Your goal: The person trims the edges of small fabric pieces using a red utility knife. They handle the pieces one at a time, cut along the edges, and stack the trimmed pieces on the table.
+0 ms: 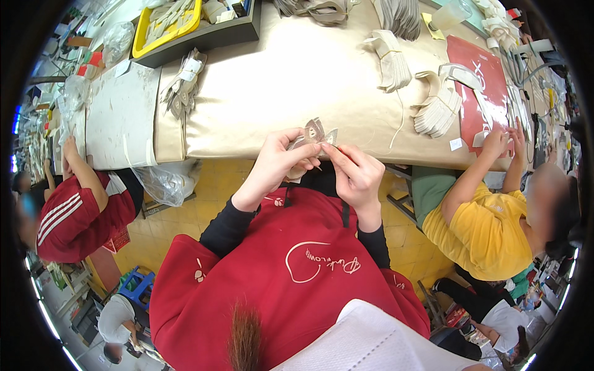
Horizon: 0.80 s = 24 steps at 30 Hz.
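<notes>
Close to the table's front edge, my left hand [279, 156] is closed on a small bunch of grey-beige cut pieces [315, 130] with a pale pattern and pointed tips. My right hand [360, 174] pinches at the lower right edge of the same pieces, with its fingertips almost meeting the left thumb. Whether the right fingers also hold a small tool or thread is too fine to make out. A tied bundle of similar patterned pieces [184, 83] lies on the table to the left.
Beige covering [247, 117] spreads over the table. A dark tray [226, 34] holds a yellow basket [139, 37] at far left. Bundles of beige strips [391, 62] [437, 111] lie right, beside a red sheet [479, 80]. People in yellow [479, 219] and dark red [77, 216] sit on either side.
</notes>
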Each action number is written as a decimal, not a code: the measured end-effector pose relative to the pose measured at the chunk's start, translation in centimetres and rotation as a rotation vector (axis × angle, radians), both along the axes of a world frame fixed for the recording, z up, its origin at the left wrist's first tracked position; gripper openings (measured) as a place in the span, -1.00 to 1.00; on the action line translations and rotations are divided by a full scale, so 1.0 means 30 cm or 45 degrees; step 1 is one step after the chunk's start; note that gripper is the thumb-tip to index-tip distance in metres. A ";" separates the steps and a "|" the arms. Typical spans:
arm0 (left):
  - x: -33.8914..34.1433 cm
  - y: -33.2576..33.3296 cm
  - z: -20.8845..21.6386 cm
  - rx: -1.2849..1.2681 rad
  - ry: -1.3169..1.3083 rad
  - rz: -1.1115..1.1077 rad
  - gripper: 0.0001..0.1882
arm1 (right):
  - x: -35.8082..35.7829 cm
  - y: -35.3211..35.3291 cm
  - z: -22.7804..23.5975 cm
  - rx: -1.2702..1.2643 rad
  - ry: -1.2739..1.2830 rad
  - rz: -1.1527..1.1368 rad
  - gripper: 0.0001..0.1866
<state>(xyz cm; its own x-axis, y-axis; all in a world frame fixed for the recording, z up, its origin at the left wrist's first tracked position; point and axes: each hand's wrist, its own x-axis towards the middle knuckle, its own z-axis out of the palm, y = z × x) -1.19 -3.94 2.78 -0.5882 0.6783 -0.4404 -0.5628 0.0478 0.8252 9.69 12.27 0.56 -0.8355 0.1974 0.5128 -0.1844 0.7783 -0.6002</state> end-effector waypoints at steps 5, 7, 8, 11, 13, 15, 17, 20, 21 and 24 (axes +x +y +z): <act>0.005 0.003 0.000 -0.005 -0.039 0.007 -0.77 | -0.006 0.002 -0.005 -0.101 0.045 -0.004 -0.61; 0.006 0.006 0.000 0.007 -0.043 0.001 -0.76 | -0.007 0.002 -0.005 -0.162 0.043 0.003 -0.64; 0.007 0.007 0.001 0.001 -0.045 0.000 -0.76 | -0.007 0.001 -0.004 -0.195 0.041 -0.001 -0.64; 0.009 0.009 0.001 0.018 -0.057 0.014 -0.76 | -0.002 0.002 0.002 -0.272 0.006 -0.008 -0.64; 0.007 0.008 -0.001 0.008 -0.052 0.004 -0.76 | 0.005 0.007 0.006 -0.297 -0.059 -0.002 -0.62; 0.007 0.008 -0.003 0.006 -0.049 -0.002 -0.76 | 0.005 0.011 0.005 -0.246 -0.046 0.018 -0.60; 0.007 0.007 -0.005 0.005 -0.045 -0.005 -0.76 | 0.004 0.011 0.003 -0.205 -0.041 0.023 -0.58; 0.008 0.006 -0.007 0.007 -0.032 -0.010 -0.77 | 0.005 0.008 -0.003 -0.152 -0.045 0.020 -0.56; 0.007 0.005 -0.008 0.004 -0.032 -0.012 -0.77 | 0.006 0.007 -0.005 -0.126 -0.048 0.023 -0.56; 0.005 0.002 -0.009 -0.007 -0.028 -0.018 -0.77 | 0.007 0.007 -0.010 -0.088 -0.029 0.030 -0.56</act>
